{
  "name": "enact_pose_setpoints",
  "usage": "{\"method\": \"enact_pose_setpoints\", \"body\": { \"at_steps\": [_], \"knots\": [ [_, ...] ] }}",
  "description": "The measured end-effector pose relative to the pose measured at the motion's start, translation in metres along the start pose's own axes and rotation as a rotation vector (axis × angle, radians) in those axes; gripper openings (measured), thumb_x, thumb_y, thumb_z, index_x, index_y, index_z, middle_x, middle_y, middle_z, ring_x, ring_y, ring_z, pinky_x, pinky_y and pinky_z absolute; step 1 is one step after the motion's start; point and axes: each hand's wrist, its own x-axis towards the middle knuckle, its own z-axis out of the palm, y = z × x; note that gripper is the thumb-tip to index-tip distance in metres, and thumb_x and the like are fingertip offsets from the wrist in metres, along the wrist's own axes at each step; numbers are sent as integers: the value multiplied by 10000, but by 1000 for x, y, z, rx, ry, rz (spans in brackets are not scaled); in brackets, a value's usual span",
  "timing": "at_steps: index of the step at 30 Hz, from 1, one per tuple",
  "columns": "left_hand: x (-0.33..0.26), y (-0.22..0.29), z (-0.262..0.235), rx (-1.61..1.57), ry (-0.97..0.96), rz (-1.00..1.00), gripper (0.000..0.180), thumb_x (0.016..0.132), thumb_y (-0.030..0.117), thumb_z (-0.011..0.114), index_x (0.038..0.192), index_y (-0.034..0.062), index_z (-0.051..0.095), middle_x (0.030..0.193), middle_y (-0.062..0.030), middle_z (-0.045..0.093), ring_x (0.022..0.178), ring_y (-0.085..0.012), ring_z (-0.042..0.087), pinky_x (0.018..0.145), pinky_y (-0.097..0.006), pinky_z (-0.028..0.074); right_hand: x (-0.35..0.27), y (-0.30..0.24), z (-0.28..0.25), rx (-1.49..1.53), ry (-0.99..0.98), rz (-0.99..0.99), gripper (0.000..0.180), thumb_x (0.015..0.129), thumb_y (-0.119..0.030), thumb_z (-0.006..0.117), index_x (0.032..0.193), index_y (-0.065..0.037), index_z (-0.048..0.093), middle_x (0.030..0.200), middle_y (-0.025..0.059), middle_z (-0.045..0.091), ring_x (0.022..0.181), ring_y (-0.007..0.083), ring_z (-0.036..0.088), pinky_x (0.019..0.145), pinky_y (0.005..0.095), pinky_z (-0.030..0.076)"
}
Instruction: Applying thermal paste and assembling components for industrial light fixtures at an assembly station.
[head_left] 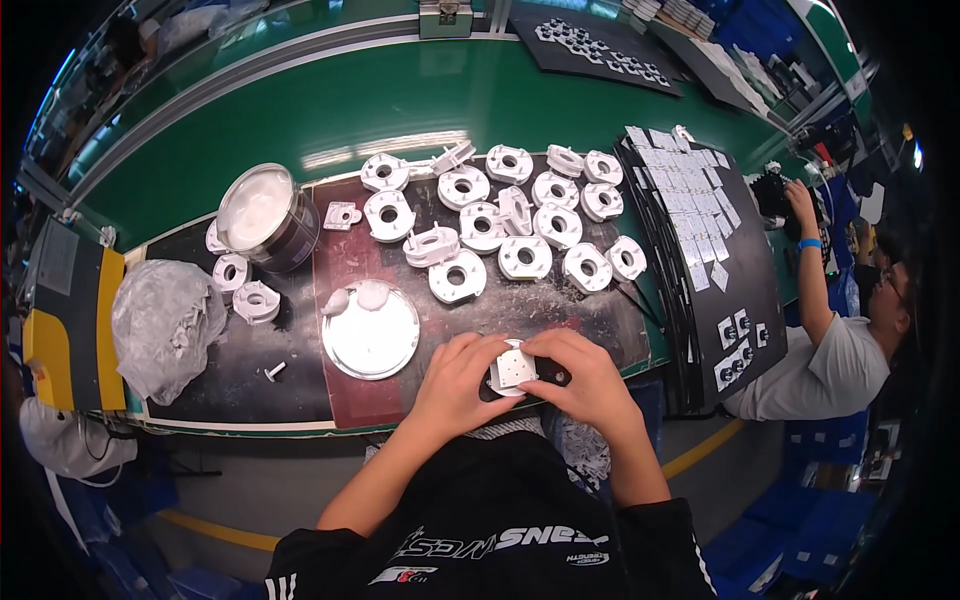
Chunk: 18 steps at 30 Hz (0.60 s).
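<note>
At the near edge of the table, both my hands hold a small white square plate with several tiny holes (514, 369). My left hand (456, 384) has its fingers curled round the plate's left side, and my right hand (586, 378) pinches the right side. A rounded white edge shows just under the plate; how the two join is hidden by my fingers. Left of my hands lies a round shiny lid (371, 338) with white lumps on its upper rim. Beyond my hands several white ring-shaped plastic parts (458, 276) are scattered, some tipped on edge.
An open tin of white paste (262, 218) stands at the left, beside a clear plastic bag (168, 320) and a small white peg-like piece (275, 371). Stacked black boards (708, 290) carry pale square pieces at the right. A co-worker's hand (800, 204) reaches beyond them.
</note>
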Motion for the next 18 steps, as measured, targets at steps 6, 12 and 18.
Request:
{"method": "enact_pose_setpoints", "body": {
  "at_steps": [6,12,18],
  "knots": [
    [0,0,0,-7,3,11,678,707,263,902,1306,97,631,1350,-77,670,1231,-322,594,1017,-441,452,5,11,-3,26,-60,-25,440,748,-125,899,1134,-19,716,1109,118,717,1025,304,703,856,374,580],
    [0,0,-2,-4,-8,4,684,706,257,903,1312,95,628,1362,-77,668,1227,-323,596,1018,-438,451,16,6,-9,-13,-151,-20,421,756,-112,892,1111,-11,692,1098,110,699,973,295,693,799,359,577],
    [-1,1,-2,9,-4,13,688,703,259,907,1309,89,629,1363,-76,668,1224,-320,600,1017,-440,450,7,7,-5,31,-108,12,427,756,-104,891,1124,-13,695,1094,98,675,939,275,684,767,344,570]
  ]
}}
